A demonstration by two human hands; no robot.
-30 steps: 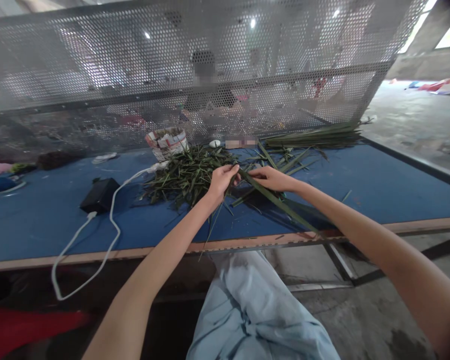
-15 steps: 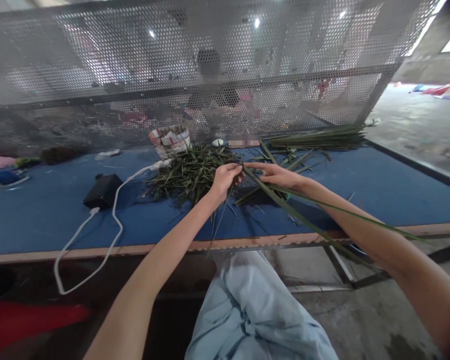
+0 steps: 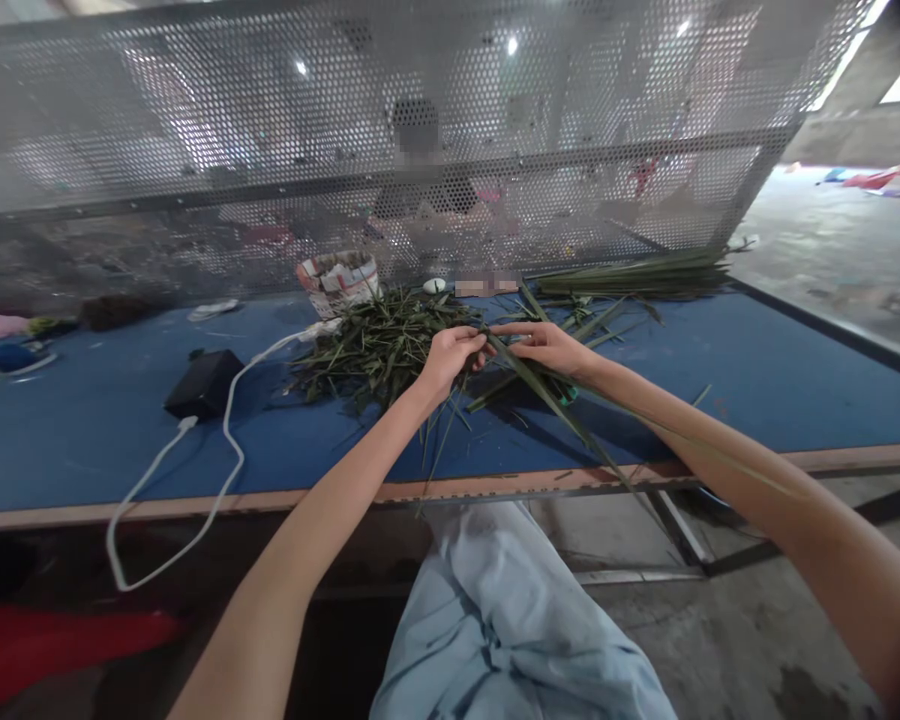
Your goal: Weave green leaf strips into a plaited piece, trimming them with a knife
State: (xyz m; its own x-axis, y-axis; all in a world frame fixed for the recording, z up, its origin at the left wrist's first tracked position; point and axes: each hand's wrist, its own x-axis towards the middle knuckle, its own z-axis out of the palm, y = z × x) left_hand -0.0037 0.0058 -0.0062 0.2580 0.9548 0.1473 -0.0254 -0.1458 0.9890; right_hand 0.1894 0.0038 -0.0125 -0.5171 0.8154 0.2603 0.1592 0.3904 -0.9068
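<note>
Pinched between the thumb and fingers of my left hand (image 3: 454,355) is the end of some long green leaf strips (image 3: 544,392). My right hand (image 3: 546,348) grips the same strips just to the right, its index finger stretched toward my left fingertips. The loose ends trail down to the right, past the table's front edge and along my right forearm. Whatever is folded at the fingertips is too small to make out. Just behind my left hand lies a pile of short cut leaf pieces (image 3: 379,345).
On the blue table (image 3: 735,390) lie a bundle of long leaves (image 3: 637,277) at the back right and a black box (image 3: 205,385) at left. Its white cable (image 3: 232,430) loops over the front edge. A paper-filled basket (image 3: 341,280) stands before the perforated metal screen (image 3: 570,110).
The trailing leaf strips have swung: one end has dropped back toward the table edge, and another lies closer along my right forearm. Both hands stay nearly in place, the right shifted slightly left.
</note>
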